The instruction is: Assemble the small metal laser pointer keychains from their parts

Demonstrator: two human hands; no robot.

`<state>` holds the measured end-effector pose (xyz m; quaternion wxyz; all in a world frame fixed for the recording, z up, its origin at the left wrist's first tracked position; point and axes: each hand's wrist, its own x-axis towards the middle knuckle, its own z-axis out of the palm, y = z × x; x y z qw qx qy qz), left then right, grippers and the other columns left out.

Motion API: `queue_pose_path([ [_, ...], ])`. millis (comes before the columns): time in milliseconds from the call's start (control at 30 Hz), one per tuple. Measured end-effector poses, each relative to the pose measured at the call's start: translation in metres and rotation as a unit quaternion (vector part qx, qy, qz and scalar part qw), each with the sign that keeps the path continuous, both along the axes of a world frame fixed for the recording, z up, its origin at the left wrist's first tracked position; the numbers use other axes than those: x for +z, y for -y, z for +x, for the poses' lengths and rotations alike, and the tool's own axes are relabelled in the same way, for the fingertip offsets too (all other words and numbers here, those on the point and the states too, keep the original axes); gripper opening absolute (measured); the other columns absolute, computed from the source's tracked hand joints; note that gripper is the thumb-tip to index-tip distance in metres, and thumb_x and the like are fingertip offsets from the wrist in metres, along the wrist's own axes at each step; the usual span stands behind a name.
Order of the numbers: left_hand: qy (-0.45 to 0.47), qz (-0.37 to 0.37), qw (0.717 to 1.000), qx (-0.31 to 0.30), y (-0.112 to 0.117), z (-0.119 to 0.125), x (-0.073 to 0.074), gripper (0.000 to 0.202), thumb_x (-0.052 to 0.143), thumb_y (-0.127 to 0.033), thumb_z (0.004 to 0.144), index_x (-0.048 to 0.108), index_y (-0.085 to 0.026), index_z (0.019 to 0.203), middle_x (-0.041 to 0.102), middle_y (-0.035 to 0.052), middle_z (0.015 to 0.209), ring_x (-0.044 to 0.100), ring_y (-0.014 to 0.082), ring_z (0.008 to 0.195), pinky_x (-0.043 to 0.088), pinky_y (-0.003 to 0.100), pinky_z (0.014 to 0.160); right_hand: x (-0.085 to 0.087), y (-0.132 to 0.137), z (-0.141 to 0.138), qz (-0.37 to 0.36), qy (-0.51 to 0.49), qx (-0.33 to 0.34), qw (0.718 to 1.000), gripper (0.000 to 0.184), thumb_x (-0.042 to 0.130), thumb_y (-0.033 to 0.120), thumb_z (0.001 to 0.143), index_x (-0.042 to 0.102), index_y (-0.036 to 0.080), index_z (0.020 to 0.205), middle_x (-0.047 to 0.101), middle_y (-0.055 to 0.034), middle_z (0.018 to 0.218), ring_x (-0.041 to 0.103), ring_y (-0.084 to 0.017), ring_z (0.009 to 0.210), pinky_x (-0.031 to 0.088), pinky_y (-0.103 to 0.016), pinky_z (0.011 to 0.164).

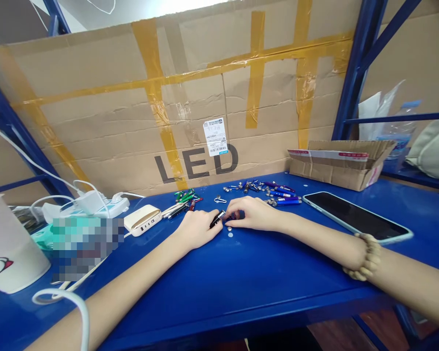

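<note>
My left hand (pixel 197 227) is closed round a small black pen-shaped torch (pixel 217 219) that points right, just above the blue tabletop (pixel 241 278). Touching the torch's tip, my right hand (pixel 250 213) has its fingers curled and pinched on something I cannot make out. Small silver button cells (pixel 229 231) lie on the table just below both hands. Behind the right hand lies a pile of blue and purple torches (pixel 278 193). A few green, red and silver ones (pixel 183 201) lie behind the left hand. A loose metal clip (pixel 220 199) sits between the piles.
A phone (pixel 356 216) lies face up at the right, with a shallow cardboard box (pixel 342 161) behind it. At the left are a white charger block (pixel 143 219), a power strip with plugs (pixel 95 204), white cables and a white cup (pixel 7 243). A taped cardboard sheet (pixel 190 102) marked LED forms the back wall.
</note>
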<state>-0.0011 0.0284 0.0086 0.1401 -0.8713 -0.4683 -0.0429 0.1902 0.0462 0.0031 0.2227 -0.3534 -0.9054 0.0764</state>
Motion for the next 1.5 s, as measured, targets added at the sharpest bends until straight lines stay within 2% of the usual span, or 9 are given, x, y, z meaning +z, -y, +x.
queue_pose_path([
  [233, 0.007, 0.002, 1.0, 0.001, 0.001, 0.001, 0.001, 0.032, 0.031, -0.035, 0.086, 0.059, -0.02, 0.09, 0.069, 0.0049, 0.078, 0.065, 0.0204, 0.073, 0.04, 0.023, 0.055, 0.0, 0.0, -0.001, 0.004, -0.002, -0.007, 1.0, 0.016, 0.055, 0.026, 0.077, 0.068, 0.022, 0.087, 0.065, 0.0007, 0.088, 0.056, -0.01, 0.073, 0.037, -0.019, 0.06],
  [433, 0.007, 0.003, 1.0, 0.003, 0.001, 0.0, 0.0, 0.032, 0.031, -0.035, 0.085, 0.059, -0.02, 0.088, 0.069, 0.0049, 0.078, 0.065, 0.0212, 0.073, 0.04, 0.024, 0.054, -0.002, -0.005, 0.0, -0.004, -0.022, -0.016, 1.0, 0.021, 0.054, 0.017, 0.075, 0.067, 0.02, 0.091, 0.065, -0.0012, 0.088, 0.056, -0.01, 0.073, 0.04, -0.019, 0.064],
  [767, 0.006, 0.006, 1.0, 0.001, 0.0, 0.001, 0.001, 0.031, 0.031, -0.035, 0.085, 0.059, -0.02, 0.087, 0.069, 0.0049, 0.077, 0.065, 0.0208, 0.072, 0.04, 0.024, 0.053, -0.004, -0.007, 0.0, -0.003, -0.027, -0.01, 1.0, 0.022, 0.053, 0.016, 0.075, 0.066, 0.019, 0.092, 0.065, -0.0016, 0.089, 0.056, -0.01, 0.073, 0.041, -0.019, 0.064],
  [1067, 0.008, 0.001, 1.0, 0.003, 0.001, 0.0, 0.0, 0.032, 0.031, -0.036, 0.085, 0.058, -0.021, 0.09, 0.069, 0.0048, 0.078, 0.065, 0.0215, 0.073, 0.04, 0.025, 0.054, 0.004, 0.004, -0.005, 0.008, -0.02, -0.025, 0.999, 0.023, 0.049, 0.034, 0.082, 0.067, 0.02, 0.087, 0.065, -0.0013, 0.087, 0.056, -0.011, 0.075, 0.038, -0.021, 0.062],
  [1300, 0.001, -0.003, 1.0, 0.003, 0.0, 0.0, 0.0, 0.031, 0.032, -0.036, 0.086, 0.058, -0.021, 0.091, 0.068, 0.0051, 0.078, 0.064, 0.0219, 0.072, 0.042, 0.026, 0.056, 0.001, 0.002, -0.003, -0.008, -0.017, 0.017, 1.0, 0.021, 0.057, 0.036, 0.076, 0.068, 0.023, 0.087, 0.064, 0.0001, 0.085, 0.055, -0.008, 0.068, 0.035, -0.019, 0.055],
  [1500, -0.001, -0.005, 1.0, -0.007, -0.002, -0.001, -0.001, 0.032, 0.031, -0.036, 0.086, 0.058, -0.02, 0.09, 0.068, 0.005, 0.077, 0.064, 0.0205, 0.071, 0.042, 0.025, 0.056, 0.001, 0.002, -0.001, -0.006, -0.008, 0.002, 1.0, 0.021, 0.055, 0.036, 0.078, 0.069, 0.022, 0.086, 0.064, -0.0003, 0.084, 0.054, -0.008, 0.067, 0.034, -0.019, 0.054],
])
